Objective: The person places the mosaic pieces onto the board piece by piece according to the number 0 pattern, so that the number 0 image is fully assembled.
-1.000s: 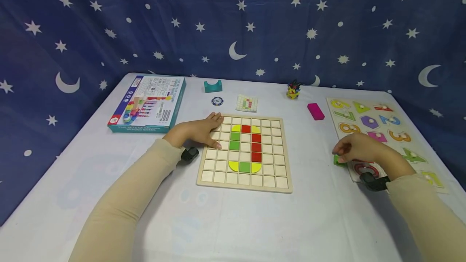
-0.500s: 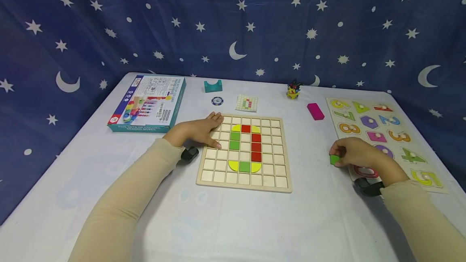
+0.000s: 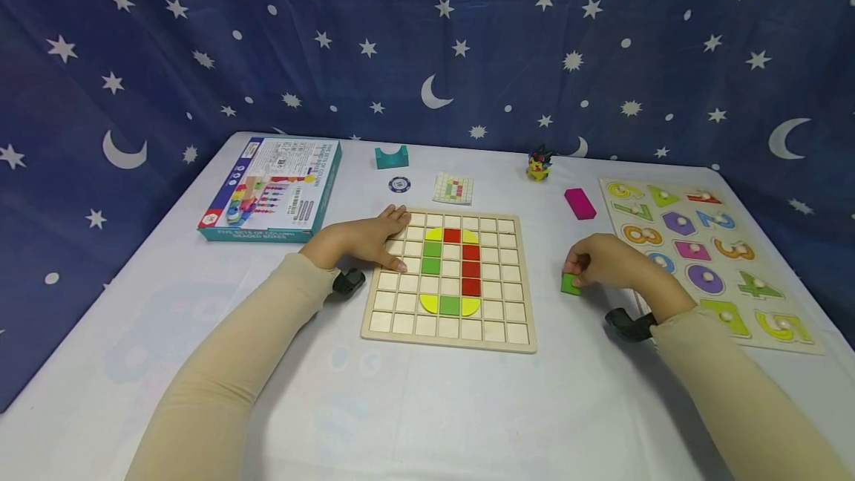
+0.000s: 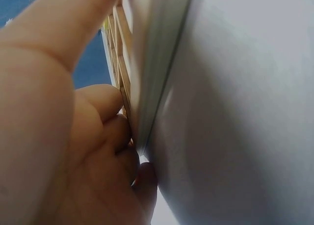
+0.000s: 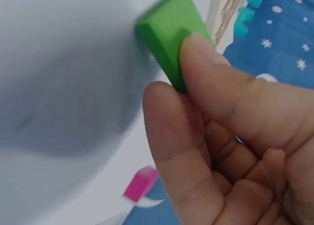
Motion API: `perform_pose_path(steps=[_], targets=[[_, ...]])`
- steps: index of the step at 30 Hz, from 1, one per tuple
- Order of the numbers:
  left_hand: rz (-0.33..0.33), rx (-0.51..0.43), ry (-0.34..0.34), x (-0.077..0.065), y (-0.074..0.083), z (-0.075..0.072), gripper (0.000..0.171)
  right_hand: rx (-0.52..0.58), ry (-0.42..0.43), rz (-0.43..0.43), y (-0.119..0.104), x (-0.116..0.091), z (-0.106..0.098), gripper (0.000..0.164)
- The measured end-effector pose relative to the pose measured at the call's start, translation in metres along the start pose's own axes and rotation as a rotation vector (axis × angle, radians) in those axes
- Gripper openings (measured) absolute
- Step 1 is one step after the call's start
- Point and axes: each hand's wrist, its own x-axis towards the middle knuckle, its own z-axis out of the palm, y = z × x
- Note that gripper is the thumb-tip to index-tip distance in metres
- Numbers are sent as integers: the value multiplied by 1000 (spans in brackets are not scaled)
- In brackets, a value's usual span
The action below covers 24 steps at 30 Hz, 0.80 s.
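A wooden grid board (image 3: 514, 332) lies mid-table, with red, green and yellow tiles forming a ring in its cells. On the board's left edge rests my left hand (image 3: 367, 240), fingers spread and thumb over the cells; the left wrist view shows that hand (image 4: 93, 151) against the board's side (image 4: 164, 48). To the right of the board, my right hand (image 3: 604, 266) pinches a green square tile (image 3: 570, 284) between thumb and fingers. The right wrist view shows the green tile (image 5: 171, 34) tilted at the fingertips, above the white cloth.
A number-and-shape puzzle board (image 3: 695, 251) lies at the right. Behind stand a pink block (image 3: 580, 203), a small yellow figure (image 3: 538, 165), a pattern card (image 3: 453, 189), a poker chip (image 3: 399, 185) and a teal arch block (image 3: 391, 158). A flat box (image 3: 274, 188) sits at back left.
My right hand has moved left with the green tile, away from the puzzle board's edge and closer to the grid board. The left hand stays in place.
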Motion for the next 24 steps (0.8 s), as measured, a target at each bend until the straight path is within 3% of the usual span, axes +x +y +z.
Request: perform_pose_path(steps=[11, 24], targets=[[0, -8, -2, 1, -1, 0, 104, 59, 20, -96, -44, 22, 2, 9], [-1, 25, 1, 3, 0, 1, 103, 135, -48, -169, -114, 63, 30, 10]])
